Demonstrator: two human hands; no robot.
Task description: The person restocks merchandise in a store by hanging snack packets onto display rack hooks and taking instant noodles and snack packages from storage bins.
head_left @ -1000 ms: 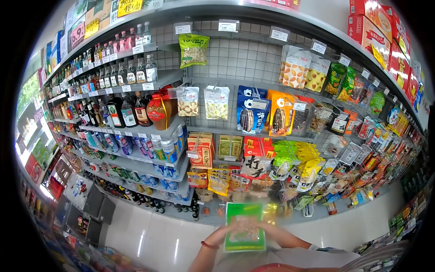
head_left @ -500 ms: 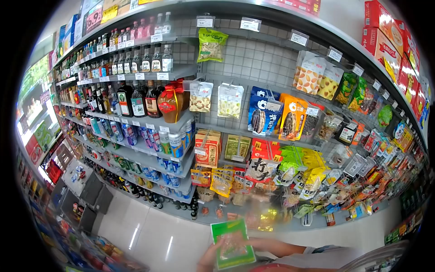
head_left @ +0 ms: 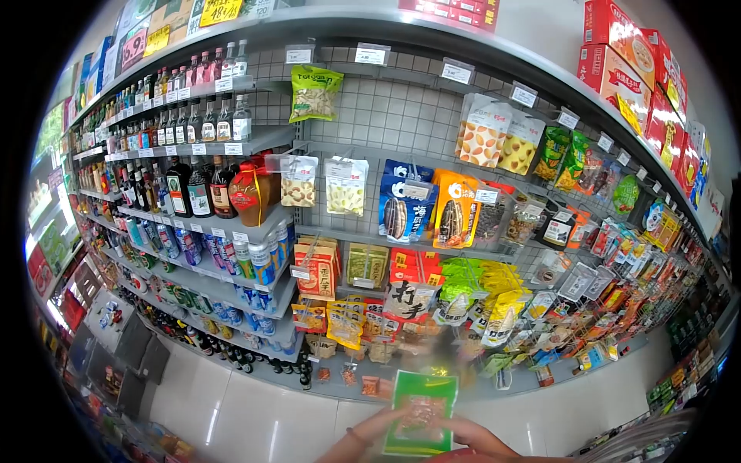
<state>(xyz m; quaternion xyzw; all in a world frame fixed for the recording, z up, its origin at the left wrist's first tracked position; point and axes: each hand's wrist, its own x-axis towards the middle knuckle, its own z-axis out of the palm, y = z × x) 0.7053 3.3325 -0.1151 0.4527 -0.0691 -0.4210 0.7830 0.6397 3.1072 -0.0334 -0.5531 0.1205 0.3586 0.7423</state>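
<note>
A green packet with a see-through middle is held upright at the bottom centre. My left hand grips its left edge and my right hand its right edge, both with fingers closed on it. Beyond the packet, racks hold hanging snack bags: a red bag with dark lettering, yellow bags, a blue bag and an orange bag. A blurred patch just above the packet hides part of the lowest rack.
Shelves of bottles and cans stand at the left. Grey crates sit on the floor at the lower left. Red boxes are stacked on the top shelf at right. Pale tiled floor shows below the shelves.
Over the last second the packet dipped and tilted to the left, then came upright again, held in both hands. The view swung right, then back left.
</note>
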